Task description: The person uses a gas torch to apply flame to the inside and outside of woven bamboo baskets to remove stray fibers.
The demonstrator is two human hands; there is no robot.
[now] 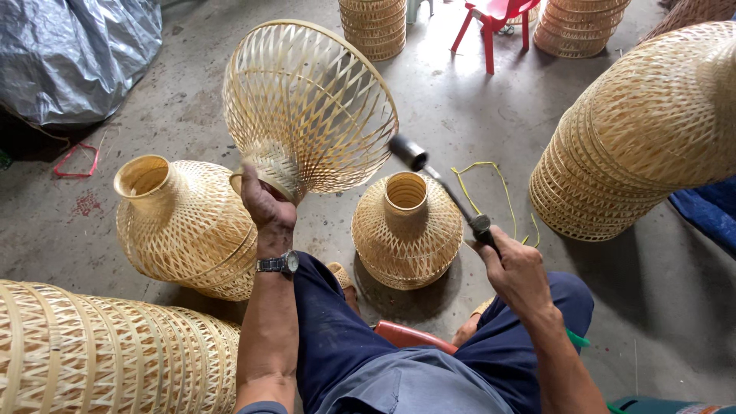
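My left hand (264,205) grips the narrow neck of a woven bamboo lampshade (310,103) and holds it up, wide mouth facing away and up. My right hand (515,264) holds a small hammer (441,184) by its handle, with the dark head raised next to the shade's rim. On the concrete floor between my knees stands another bamboo shade (406,230), neck up. A third shade (184,222) lies tilted at my left.
Stacks of nested bamboo shades stand at the right (644,130), at the lower left (100,356) and at the back (376,27). A red plastic chair (494,19) is at the back, a grey tarp (69,54) at the upper left, yellow cord (491,188) on the floor.
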